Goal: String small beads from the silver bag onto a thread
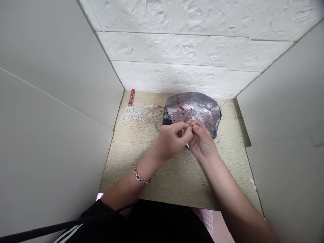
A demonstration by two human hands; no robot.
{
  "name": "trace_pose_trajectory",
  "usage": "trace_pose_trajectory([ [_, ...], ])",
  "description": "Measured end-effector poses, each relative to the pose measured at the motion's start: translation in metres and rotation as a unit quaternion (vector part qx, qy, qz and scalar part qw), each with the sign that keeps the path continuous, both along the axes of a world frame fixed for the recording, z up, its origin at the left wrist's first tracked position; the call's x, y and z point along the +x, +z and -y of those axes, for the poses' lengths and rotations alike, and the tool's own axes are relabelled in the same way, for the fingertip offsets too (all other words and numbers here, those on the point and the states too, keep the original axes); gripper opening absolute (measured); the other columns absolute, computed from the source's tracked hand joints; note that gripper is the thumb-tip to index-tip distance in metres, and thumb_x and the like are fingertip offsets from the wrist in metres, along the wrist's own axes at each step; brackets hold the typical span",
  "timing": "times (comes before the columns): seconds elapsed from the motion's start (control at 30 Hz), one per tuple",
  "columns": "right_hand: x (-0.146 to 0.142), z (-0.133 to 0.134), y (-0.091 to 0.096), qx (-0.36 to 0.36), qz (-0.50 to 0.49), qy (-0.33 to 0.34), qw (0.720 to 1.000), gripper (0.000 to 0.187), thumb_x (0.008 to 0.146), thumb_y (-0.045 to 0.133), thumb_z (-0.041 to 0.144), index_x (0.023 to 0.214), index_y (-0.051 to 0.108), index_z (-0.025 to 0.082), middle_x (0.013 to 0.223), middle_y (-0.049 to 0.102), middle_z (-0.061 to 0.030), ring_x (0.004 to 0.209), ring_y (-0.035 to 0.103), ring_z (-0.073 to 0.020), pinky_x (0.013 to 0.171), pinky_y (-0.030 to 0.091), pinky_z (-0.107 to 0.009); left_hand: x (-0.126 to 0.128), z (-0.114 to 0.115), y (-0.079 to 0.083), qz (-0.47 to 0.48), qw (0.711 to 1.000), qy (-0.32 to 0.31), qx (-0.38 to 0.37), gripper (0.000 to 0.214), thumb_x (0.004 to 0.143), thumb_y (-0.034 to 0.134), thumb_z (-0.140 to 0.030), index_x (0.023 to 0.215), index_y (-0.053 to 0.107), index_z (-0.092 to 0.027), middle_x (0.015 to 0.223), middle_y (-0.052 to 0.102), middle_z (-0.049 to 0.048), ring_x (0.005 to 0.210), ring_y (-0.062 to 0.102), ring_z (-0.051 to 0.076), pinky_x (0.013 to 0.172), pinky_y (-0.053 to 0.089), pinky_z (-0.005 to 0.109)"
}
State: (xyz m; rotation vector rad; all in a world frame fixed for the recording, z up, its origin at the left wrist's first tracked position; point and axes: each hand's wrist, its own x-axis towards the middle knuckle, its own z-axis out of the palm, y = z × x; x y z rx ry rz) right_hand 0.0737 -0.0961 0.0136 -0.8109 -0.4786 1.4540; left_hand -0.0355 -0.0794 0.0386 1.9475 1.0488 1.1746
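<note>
My left hand (173, 137) and my right hand (202, 140) meet fingertip to fingertip over the near edge of a silver-lined bag (193, 99). Both are closed in a pinch; whatever lies between the fingertips is too small to make out. Inside the bag spread many small pink, red and clear beads (187, 114). A short string of red beads (178, 100) runs down its inner back wall. To the left lies a tangle of white and clear bead strands (138, 114). A few bluish beads (156, 126) rest beside the bag, left of my left hand.
Two small red cylinders (131, 97) lie end to end at the back left of the wooden tabletop (177, 185). A white brick-patterned wall (162, 47) stands behind, with grey panels close on both sides. Loose thread (231, 105) trails right of the bag.
</note>
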Motion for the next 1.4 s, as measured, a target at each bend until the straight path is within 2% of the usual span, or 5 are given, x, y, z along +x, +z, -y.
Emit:
trace_pose_trajectory([
  [0.43, 0.000, 0.000, -0.001, 0.001, 0.004, 0.006, 1.000, 0.011, 0.059, 0.071, 0.025, 0.065, 0.062, 0.022, 0.068, 0.060, 0.0066, 0.058, 0.056, -0.0042, 0.055, 0.050, -0.013, 0.000, 0.000, -0.002, -0.013, 1.000, -0.026, -0.002, 0.019, 0.073, 0.048, -0.016, 0.055, 0.052, -0.014, 0.045, 0.038, -0.0068, 0.043, 0.032, 0.003, 0.045, 0.031, 0.016],
  [0.83, 0.003, -0.001, -0.003, 0.012, 0.032, -0.001, 0.999, 0.011, 0.059, 0.070, 0.024, 0.065, 0.061, 0.022, 0.072, 0.060, 0.0045, 0.061, 0.056, -0.0062, 0.054, 0.051, -0.016, -0.001, 0.000, -0.004, -0.011, 0.998, -0.041, -0.042, 0.021, 0.077, 0.046, -0.021, 0.063, 0.059, -0.013, 0.050, 0.046, -0.0043, 0.046, 0.037, 0.004, 0.048, 0.032, 0.017],
  [1.13, 0.001, -0.002, -0.005, 0.044, 0.117, -0.077, 0.989, 0.008, 0.064, 0.067, 0.026, 0.063, 0.061, 0.021, 0.067, 0.057, 0.0035, 0.058, 0.053, -0.0059, 0.056, 0.050, -0.019, 0.000, -0.001, -0.005, -0.011, 0.996, -0.052, -0.072, 0.024, 0.079, 0.046, -0.025, 0.061, 0.058, -0.013, 0.049, 0.042, -0.0044, 0.048, 0.034, 0.005, 0.049, 0.030, 0.019],
  [1.3, 0.006, -0.002, -0.005, 0.103, 0.237, -0.112, 0.959, 0.008, 0.069, 0.065, 0.029, 0.067, 0.063, 0.022, 0.069, 0.057, 0.0020, 0.062, 0.055, -0.0090, 0.055, 0.048, -0.023, -0.001, -0.005, -0.006, 0.037, 0.985, -0.091, -0.140, 0.024, 0.078, 0.048, -0.030, 0.067, 0.061, -0.013, 0.053, 0.046, -0.0029, 0.051, 0.037, 0.006, 0.050, 0.031, 0.021],
  [1.4, 0.011, -0.002, 0.005, 0.175, 0.382, -0.156, 0.894, 0.006, 0.072, 0.063, 0.027, 0.070, 0.064, 0.022, 0.076, 0.059, -0.0006, 0.076, 0.056, -0.0131, 0.066, 0.049, -0.029, -0.001, -0.008, -0.005, 0.123, 0.960, -0.141, -0.210, 0.023, 0.077, 0.050, -0.033, 0.076, 0.062, -0.013, 0.054, 0.047, -0.0029, 0.051, 0.039, 0.006, 0.050, 0.032, 0.021],
])
